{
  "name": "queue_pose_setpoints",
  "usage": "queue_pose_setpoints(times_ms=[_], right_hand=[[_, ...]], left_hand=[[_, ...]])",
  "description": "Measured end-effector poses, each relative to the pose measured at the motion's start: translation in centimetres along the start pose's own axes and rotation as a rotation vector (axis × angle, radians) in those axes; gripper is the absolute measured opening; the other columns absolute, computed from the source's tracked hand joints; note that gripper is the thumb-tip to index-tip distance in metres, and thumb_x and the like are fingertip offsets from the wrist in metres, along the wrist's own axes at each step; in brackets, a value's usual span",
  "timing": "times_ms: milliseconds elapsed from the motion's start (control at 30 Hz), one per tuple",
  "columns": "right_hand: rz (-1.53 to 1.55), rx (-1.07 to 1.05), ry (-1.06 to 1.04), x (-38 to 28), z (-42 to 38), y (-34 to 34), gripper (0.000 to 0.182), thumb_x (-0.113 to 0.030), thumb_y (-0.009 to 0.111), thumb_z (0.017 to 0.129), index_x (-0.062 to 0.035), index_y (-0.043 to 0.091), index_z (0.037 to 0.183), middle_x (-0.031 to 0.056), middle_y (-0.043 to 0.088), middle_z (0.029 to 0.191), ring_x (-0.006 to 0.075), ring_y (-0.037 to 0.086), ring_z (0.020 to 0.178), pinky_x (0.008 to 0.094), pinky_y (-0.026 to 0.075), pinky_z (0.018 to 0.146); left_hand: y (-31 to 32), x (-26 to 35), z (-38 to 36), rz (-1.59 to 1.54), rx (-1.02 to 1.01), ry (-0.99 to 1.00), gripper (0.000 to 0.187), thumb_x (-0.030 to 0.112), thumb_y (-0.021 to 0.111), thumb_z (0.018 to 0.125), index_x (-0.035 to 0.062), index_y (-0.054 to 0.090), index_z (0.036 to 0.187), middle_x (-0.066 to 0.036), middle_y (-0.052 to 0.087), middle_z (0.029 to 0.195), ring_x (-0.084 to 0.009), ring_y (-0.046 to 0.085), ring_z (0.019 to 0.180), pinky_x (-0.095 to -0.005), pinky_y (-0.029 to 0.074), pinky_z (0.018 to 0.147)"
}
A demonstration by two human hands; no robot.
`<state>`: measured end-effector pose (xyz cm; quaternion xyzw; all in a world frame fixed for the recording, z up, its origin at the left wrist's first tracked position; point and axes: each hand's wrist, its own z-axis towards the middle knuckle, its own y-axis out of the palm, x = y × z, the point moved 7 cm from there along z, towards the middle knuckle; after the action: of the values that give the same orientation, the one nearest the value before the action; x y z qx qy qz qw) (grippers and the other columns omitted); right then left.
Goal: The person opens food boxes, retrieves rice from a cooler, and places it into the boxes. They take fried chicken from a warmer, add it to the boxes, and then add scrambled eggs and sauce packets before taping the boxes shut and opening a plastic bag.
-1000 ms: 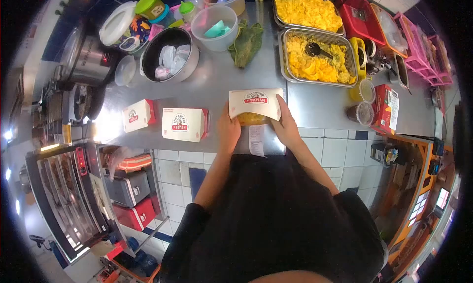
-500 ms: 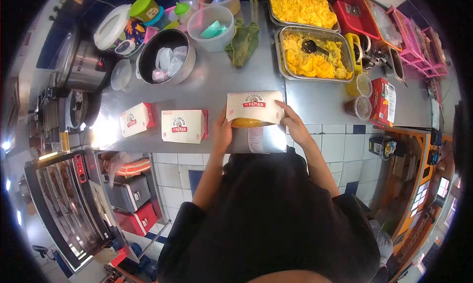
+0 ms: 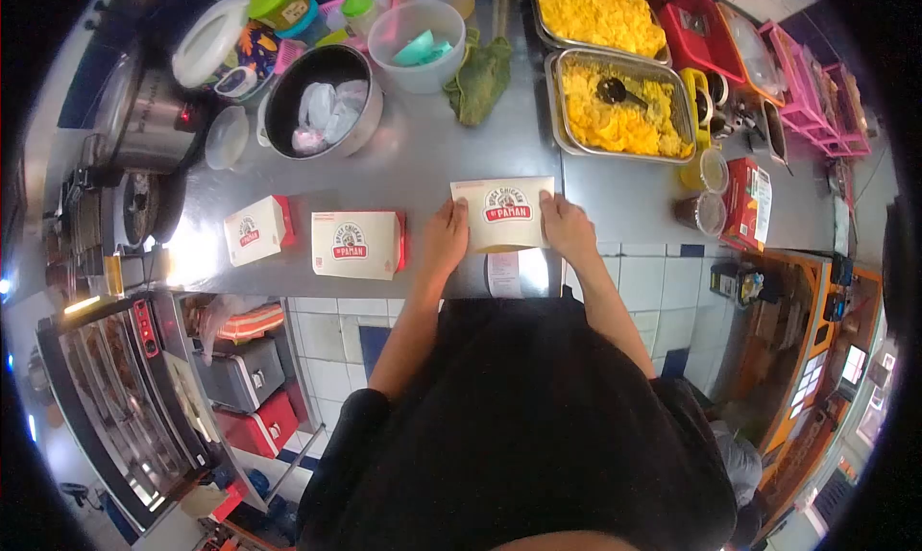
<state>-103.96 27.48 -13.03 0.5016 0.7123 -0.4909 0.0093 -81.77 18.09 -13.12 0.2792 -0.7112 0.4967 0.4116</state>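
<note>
Between my hands is a cream cardboard food box (image 3: 503, 232) with a red and black "Spicy Chicken" print on its lid. My left hand (image 3: 448, 239) grips its left side, thumb on top. On the right side my right hand (image 3: 570, 229) does the same. The lid lies down over the front, with a thin brownish strip along its lower edge; what is inside is hidden. A printed paper slip (image 3: 503, 275) lies on the steel counter just below. To the left stand two similar boxes, a nearer one (image 3: 355, 247) and a farther one (image 3: 254, 232), both with lids down.
Two steel trays of yellow food, a far one (image 3: 600, 15) and a near one (image 3: 629, 119) with a black scoop (image 3: 619, 93), stand at back right. A pot (image 3: 283, 129) with plastic bags, a clear tub (image 3: 416, 75) and a green cloth (image 3: 477, 81) sit behind.
The front of the lid has come down over the yellow contents that showed before. Both thumbs now rest on the lid's sides. The whole view has shifted slightly.
</note>
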Motion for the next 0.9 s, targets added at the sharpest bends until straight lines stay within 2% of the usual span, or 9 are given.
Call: queue_pose_setpoints(times_ms=[133,233,300,333,433,567,667,700,900], right_hand=[[-0.218,0.078,-0.093,0.5,0.6,-0.1,0.048,-0.046,0.044,0.099,-0.012,0.062,0.128,0.0198,0.051,0.138,0.0392,0.049,0.124,0.0575,0.037,0.101],[-0.314,0.263,-0.371,-1.7,0.9,-2.1,0.052,-0.04,0.06,0.092,-0.0188,0.052,0.139,0.0173,0.047,0.143,0.0408,0.047,0.126,0.0583,0.035,0.104],[-0.422,0.066,-0.636,-5.3,0.1,-3.8,0.064,-0.036,0.067,0.086,-0.0181,0.045,0.144,0.0201,0.041,0.147,0.0431,0.042,0.13,0.058,0.03,0.109],[-0.519,-0.153,-0.893,-6.8,-1.9,-2.7,0.079,-0.032,0.073,0.08,-0.0175,0.037,0.149,0.0229,0.036,0.15,0.0453,0.037,0.135,0.0577,0.025,0.114],[-0.805,-0.277,-0.923,-7.4,-2.5,-0.4,0.09,-0.028,0.081,0.071,-0.0193,0.038,0.149,0.0294,0.034,0.146,0.0484,0.033,0.135,0.0564,0.021,0.117],[-0.502,-0.149,-0.935,-5.3,-0.8,0.5,0.083,-0.024,0.083,0.067,-0.0248,0.048,0.143,0.0307,0.035,0.144,0.0479,0.035,0.134,0.0554,0.022,0.117],[-0.497,0.002,-1.104,-5.5,-3.0,-1.5,0.069,-0.041,0.077,0.076,-0.027,0.053,0.139,0.0287,0.036,0.144,0.0445,0.034,0.136,0.0567,0.021,0.117],[-0.481,0.052,-1.119,-4.2,-2.4,-0.9,0.072,-0.054,0.072,0.075,-0.028,0.052,0.139,0.0283,0.035,0.145,0.0436,0.032,0.138,0.0595,0.02,0.117],[-0.301,0.052,-1.175,-1.9,-0.4,0.8,0.073,-0.056,0.069,0.078,-0.0307,0.049,0.143,0.0278,0.034,0.147,0.0431,0.028,0.141,0.0644,0.016,0.115]], left_hand=[[-0.5,-1.6,2.1,0.118,-0.018,-0.031,0.04,0.032,0.054,0.097,-0.0047,0.063,0.107,-0.028,0.066,0.083,-0.0471,0.065,0.084,-0.0485,0.05,0.075],[-1.8,0.7,2.6,0.265,-0.292,-0.075,0.047,0.033,0.064,0.091,0.0004,0.058,0.124,-0.027,0.065,0.109,-0.0443,0.062,0.104,-0.0501,0.049,0.087],[-2.0,5.0,1.9,0.734,-0.184,0.546,0.077,0.034,0.077,0.078,0.0074,0.045,0.143,-0.024,0.047,0.142,-0.0425,0.047,0.128,-0.0545,0.04,0.102],[-2.0,5.1,1.5,0.733,-0.2,0.545,0.077,0.034,0.077,0.078,0.0074,0.045,0.143,-0.024,0.047,0.142,-0.0425,0.047,0.128,-0.0545,0.04,0.102],[1.4,5.6,1.1,0.881,-0.639,0.701,0.102,0.034,0.085,0.065,0.0128,0.032,0.15,-0.02,0.03,0.151,-0.0413,0.032,0.138,-0.0572,0.031,0.11],[1.8,5.0,1.5,0.799,-0.617,0.743,0.1,0.031,0.087,0.058,0.0152,0.043,0.146,-0.022,0.04,0.138,-0.0416,0.04,0.13,-0.0556,0.036,0.106],[2.2,5.8,0.8,0.822,-0.615,0.765,0.094,0.029,0.088,0.058,0.0187,0.048,0.143,-0.022,0.039,0.139,-0.0418,0.04,0.129,-0.0541,0.037,0.106],[2.1,6.3,0.7,0.811,-0.608,0.727,0.091,0.029,0.087,0.06,0.02,0.049,0.143,-0.021,0.039,0.138,-0.0414,0.04,0.13,-0.0539,0.036,0.107],[4.2,11.6,1.5,1.021,-0.74,0.399,0.077,0.029,0.086,0.067,0.0208,0.056,0.138,-0.017,0.041,0.144,-0.0387,0.034,0.138,-0.0549,0.027,0.113]])
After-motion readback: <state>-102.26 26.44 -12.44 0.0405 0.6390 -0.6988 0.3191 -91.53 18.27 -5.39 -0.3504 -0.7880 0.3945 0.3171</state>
